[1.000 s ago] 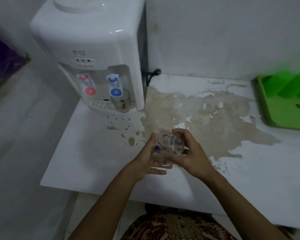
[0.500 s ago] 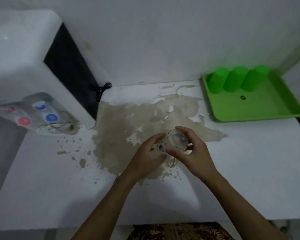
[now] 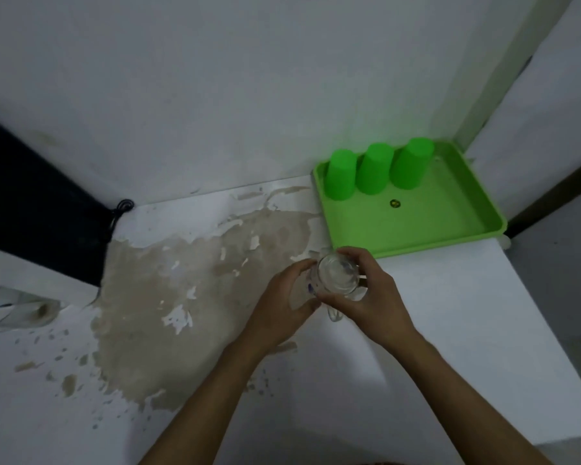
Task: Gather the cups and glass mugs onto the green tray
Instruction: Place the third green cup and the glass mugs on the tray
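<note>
Fingers: my left hand and right hand both wrap the glass mug, centre of frame.
Mug: held above the surface, near the tray's front edge.
Green tray: upper right, on the surface.
Green cups: three upside down along its far side.

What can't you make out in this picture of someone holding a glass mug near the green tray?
Head view only:
- Glass mug: its handle and printed pattern are mostly covered by the left hand and right hand.
- Water dispenser: cut off by the left edge and blurred.
- Small dark spot on the green tray: too small to identify.
</note>
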